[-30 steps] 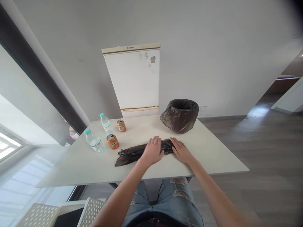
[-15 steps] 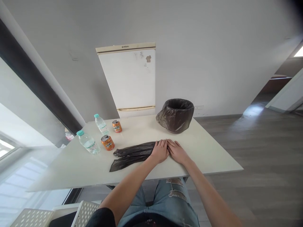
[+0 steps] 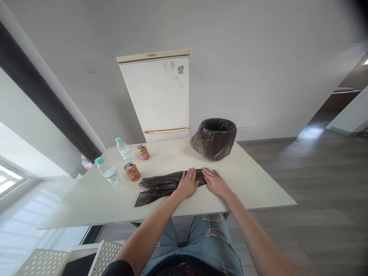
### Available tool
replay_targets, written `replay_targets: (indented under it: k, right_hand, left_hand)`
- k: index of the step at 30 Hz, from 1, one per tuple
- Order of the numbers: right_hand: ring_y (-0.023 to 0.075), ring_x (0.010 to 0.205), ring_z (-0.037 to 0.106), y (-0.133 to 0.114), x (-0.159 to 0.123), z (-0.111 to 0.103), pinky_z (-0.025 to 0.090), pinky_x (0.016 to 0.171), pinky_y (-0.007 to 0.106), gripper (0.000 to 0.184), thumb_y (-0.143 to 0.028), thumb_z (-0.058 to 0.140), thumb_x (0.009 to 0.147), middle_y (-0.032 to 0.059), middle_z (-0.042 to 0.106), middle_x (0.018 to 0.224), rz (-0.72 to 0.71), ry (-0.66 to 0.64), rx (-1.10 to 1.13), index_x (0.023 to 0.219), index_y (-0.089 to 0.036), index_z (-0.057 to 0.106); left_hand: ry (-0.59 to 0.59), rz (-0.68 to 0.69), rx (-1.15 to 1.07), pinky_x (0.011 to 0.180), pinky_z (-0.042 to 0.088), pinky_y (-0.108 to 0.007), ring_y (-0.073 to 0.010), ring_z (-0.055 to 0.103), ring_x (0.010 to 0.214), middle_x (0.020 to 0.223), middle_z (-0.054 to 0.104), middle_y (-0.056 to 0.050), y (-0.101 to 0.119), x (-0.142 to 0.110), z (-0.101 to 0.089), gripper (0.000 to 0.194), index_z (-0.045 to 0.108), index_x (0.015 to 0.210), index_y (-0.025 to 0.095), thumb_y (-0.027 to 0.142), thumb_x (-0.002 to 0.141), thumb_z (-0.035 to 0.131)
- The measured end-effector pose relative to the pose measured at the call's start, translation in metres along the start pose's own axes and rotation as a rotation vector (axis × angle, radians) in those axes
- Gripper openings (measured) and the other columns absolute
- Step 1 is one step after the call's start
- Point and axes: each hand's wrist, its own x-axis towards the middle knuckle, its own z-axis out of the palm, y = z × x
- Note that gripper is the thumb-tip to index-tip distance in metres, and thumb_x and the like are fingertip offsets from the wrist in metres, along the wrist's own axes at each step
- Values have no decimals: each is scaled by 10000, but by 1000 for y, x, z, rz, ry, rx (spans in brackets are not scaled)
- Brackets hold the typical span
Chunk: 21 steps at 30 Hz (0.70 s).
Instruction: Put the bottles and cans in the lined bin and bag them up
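A black plastic bag lies flattened in a long strip across the white table. My left hand rests flat on the strip right of its middle, fingers stretched out. At the strip's right end, my right hand lies flat with its fingers extended over the edge of the plastic. A short stretch of bag shows between the two hands. Farther back stands a bin covered with a dark, thin plastic bag folded over its rim.
Two clear bottles with teal caps, a nearer one and a farther one, stand at the left. Beside them are two orange cans, one near and one far. A white fridge stands beyond the table.
My left hand has slid left along the bag, away from my right hand, uncovering some plastic between them. The right hand stays at the bag's right end.
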Motion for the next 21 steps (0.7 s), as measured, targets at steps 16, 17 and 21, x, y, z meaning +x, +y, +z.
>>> replay_targets:
  k: [16,17,21]
  right_hand:
    - [232,1594,314,-4,0,-6,243,1316,526,587,-325,224,1087,46,352,1708,31,-57,14,1635,-232,414]
    - [233,1596,307,-4,0,-7,246,1316,524,590,-332,221,1088,45,344,1711,36,-65,17,1637,-231,411]
    - [230,1599,300,-5,0,-8,250,1316,519,595,-337,210,1089,47,339,1713,38,-72,17,1638,-223,409]
  left_hand:
    - [68,-222,34,1303,224,-579,-312,265,1615,1726,280,-169,-66,-63,-13,687,286,1668,102,479,1094,247]
    - [82,-234,40,1298,234,-581,-318,277,1610,1722,291,-173,-70,-69,-14,687,293,1665,102,480,1094,247]
    - [135,-283,54,1284,268,-586,-329,315,1594,1699,342,-195,-85,-92,-17,680,306,1657,101,475,1090,275]
